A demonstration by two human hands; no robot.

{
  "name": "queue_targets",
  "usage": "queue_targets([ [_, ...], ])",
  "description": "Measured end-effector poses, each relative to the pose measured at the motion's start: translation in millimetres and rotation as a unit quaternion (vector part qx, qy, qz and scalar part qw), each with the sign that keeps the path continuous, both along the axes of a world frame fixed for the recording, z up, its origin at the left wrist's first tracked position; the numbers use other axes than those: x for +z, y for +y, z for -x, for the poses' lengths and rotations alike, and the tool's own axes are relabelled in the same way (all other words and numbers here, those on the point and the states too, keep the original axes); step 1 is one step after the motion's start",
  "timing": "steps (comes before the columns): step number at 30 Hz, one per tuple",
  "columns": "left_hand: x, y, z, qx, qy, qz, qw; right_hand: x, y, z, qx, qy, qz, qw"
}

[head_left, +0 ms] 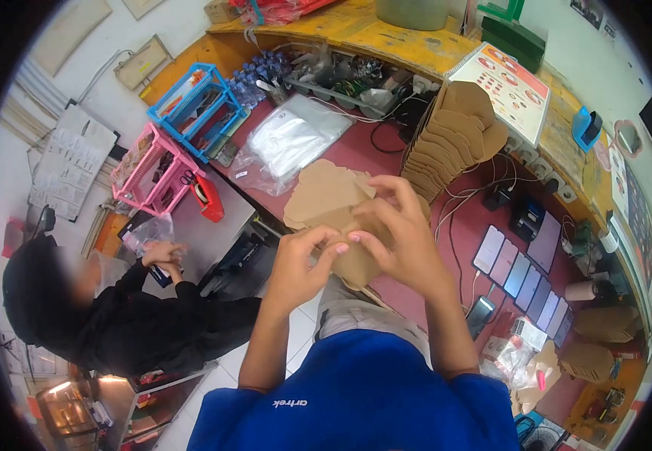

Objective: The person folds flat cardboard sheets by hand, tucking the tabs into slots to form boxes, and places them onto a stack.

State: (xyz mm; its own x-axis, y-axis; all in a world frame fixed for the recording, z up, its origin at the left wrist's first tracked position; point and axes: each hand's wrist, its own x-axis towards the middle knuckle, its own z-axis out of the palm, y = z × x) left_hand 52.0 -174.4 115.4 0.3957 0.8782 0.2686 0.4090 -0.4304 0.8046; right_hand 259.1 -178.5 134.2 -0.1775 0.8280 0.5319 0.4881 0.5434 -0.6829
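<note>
A brown cardboard piece with creased, folded panels is held in front of my body at the table edge. My left hand pinches its near left side between thumb and curled fingers. On the other side, my right hand grips it, thumb pressed close to the left thumb and fingers bent over the top. Just beyond the hands, flat brown cardboard with a wavy cut edge lies on the red tabletop. A tall stack of cardboard cut-outs stands to the right.
Clear plastic bags lie behind the cardboard. Several phones with cables rest at the right. To the left, a person in black handles a plastic bag near a pink basket and a blue rack.
</note>
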Motion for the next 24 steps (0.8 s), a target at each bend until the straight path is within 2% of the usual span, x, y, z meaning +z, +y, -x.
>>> queue_targets([
  [2, -14, 0, 1, 0.052, -0.075, 0.048, 0.995, -17, -17, 7, -0.020, 0.005, -0.023, 1.000],
  [3, -18, 2, -2, 0.056, -0.077, 0.045, 0.994, -25, -21, 10, -0.039, 0.008, -0.043, 0.998],
  [5, -26, -1, -8, 0.061, -0.180, 0.088, 0.978, -33, -27, 20, -0.051, 0.011, -0.039, 0.998],
  [12, -31, -1, -4, 0.024, -0.175, 0.061, 0.982, -45, -26, 22, -0.087, 0.036, -0.021, 0.995],
  [15, -31, -2, -2, 0.029, -0.119, -0.002, 0.992, -47, -25, 25, -0.077, 0.035, -0.021, 0.996],
  [17, -29, -6, -7, 0.063, -0.205, -0.001, 0.977, -50, -25, 27, -0.070, 0.038, -0.017, 0.997],
  [18, -29, -7, -6, 0.062, -0.205, -0.001, 0.977, -51, -25, 27, -0.060, 0.047, -0.014, 0.997],
  [24, -21, -10, -10, 0.066, -0.133, -0.052, 0.988, -54, -29, 26, -0.058, 0.107, 0.001, 0.993],
])
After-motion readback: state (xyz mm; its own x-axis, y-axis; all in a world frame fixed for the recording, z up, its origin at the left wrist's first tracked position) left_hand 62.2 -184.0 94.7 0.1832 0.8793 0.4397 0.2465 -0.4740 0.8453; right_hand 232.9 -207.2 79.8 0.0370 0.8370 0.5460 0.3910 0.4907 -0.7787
